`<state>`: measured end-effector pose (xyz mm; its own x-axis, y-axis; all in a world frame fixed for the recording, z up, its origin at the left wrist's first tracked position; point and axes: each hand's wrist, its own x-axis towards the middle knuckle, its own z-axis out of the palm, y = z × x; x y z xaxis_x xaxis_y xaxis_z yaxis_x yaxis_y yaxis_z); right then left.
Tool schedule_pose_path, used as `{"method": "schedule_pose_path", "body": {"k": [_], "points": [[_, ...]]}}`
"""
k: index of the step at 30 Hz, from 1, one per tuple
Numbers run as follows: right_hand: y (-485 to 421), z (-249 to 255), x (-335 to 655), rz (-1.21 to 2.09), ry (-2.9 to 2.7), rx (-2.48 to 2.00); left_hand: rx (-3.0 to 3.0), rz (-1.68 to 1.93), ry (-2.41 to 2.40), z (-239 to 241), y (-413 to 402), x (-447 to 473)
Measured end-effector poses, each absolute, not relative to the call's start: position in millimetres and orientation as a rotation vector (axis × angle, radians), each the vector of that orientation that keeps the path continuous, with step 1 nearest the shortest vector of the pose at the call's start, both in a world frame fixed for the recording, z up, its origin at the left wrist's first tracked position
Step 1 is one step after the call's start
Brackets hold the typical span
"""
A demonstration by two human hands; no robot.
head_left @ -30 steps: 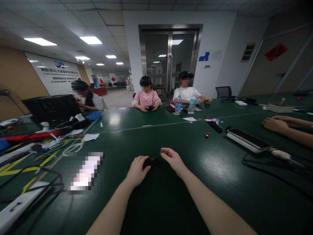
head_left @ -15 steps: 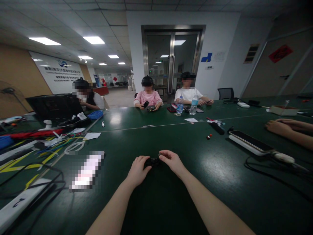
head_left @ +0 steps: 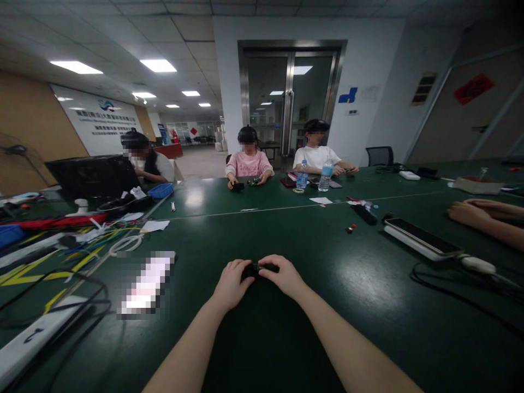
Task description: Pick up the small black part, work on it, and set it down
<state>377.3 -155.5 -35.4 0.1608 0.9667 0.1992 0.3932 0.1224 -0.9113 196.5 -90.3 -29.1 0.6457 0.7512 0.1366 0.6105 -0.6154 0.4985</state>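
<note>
A small black object [head_left: 254, 269] lies on the dark green table [head_left: 311, 327] right in front of me, between both my hands. My left hand [head_left: 230, 284] is curled round its left end. My right hand [head_left: 281, 277] is closed over its right end, fingers pinched on top. The two hands nearly touch over it. What the object is stays too small and dark to tell.
A blurred white item [head_left: 145, 284] lies to my left, beside cables and a white power strip [head_left: 28, 338]. A phone on a white block [head_left: 421, 237] with a cord sits to the right, near another person's forearms [head_left: 487, 215]. Three people sit across; two water bottles [head_left: 313, 174] stand there.
My right hand has moved left and down onto the black object, closing the gap to my left hand. The left hand has stayed in place.
</note>
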Motion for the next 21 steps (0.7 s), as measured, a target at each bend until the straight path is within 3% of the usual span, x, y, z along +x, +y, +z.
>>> {"method": "schedule_pose_path", "body": {"k": [15,21], "points": [[-157.6,-38.4,375.5,0.668,-1.574,-1.506,2.458,0.483,1.047,-32.2,-89.4,196.7],[-155.9,-35.1,382.4,0.783,-1.424,-1.460,2.457,0.493,1.042,-34.3,-87.1,195.7]]}}
